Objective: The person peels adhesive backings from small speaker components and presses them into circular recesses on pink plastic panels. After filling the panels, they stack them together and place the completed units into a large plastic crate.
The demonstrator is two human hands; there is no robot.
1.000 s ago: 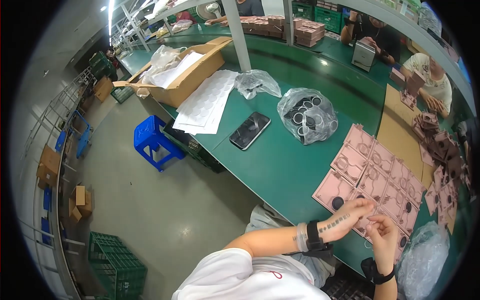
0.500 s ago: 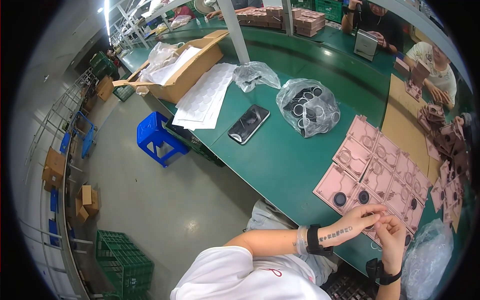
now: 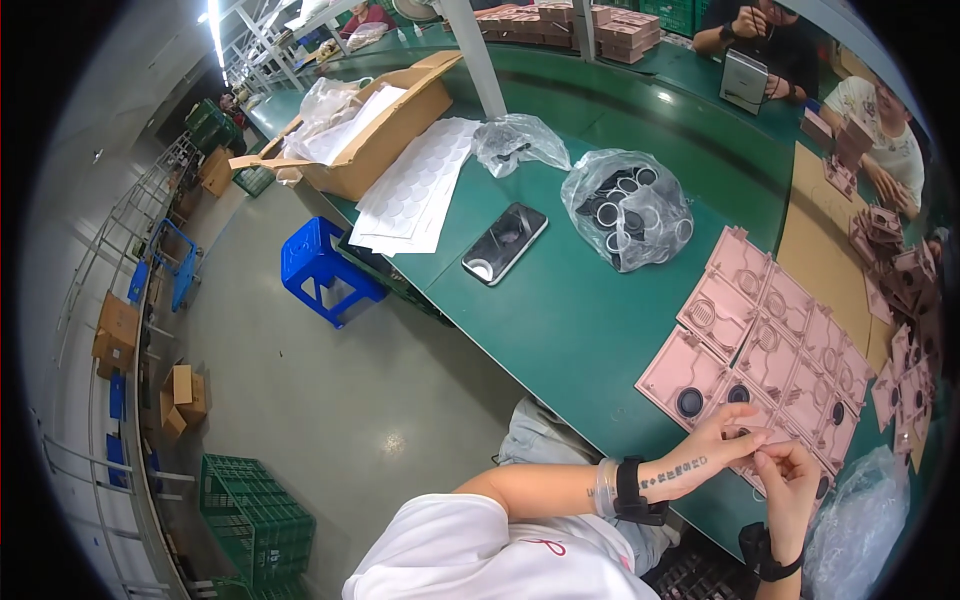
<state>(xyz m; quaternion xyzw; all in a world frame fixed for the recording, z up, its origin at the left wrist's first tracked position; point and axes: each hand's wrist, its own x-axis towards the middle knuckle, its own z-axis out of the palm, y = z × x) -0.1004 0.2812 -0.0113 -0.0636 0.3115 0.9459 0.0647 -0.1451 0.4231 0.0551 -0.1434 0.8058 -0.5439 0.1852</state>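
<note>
Pink plastic housings (image 3: 700, 312) lie in rows at the right of the bench, their open sides up. Round black parts sit in several of them, such as the black disc (image 3: 690, 402) at the near left corner. My left hand (image 3: 712, 452) is over the near housings with thumb and fingers pinched. Close beside it, my right hand (image 3: 789, 478) is pinched too, its fingertips almost meeting the left ones. Something small and dark shows at the left fingers, but its kind and what the right fingers hold are hidden.
A clear bag (image 3: 626, 212) of black rings, a phone (image 3: 505, 243), white sticker sheets (image 3: 416, 190) and an open carton (image 3: 385, 130) are on the bench. Crumpled plastic (image 3: 858, 525) lies right of my right hand. Co-workers sit across. A blue stool (image 3: 325, 268) stands left.
The whole view has shifted slightly, so the bench things appear a little further right. My two hands stay together over the near housings, fingers slightly rearranged.
</note>
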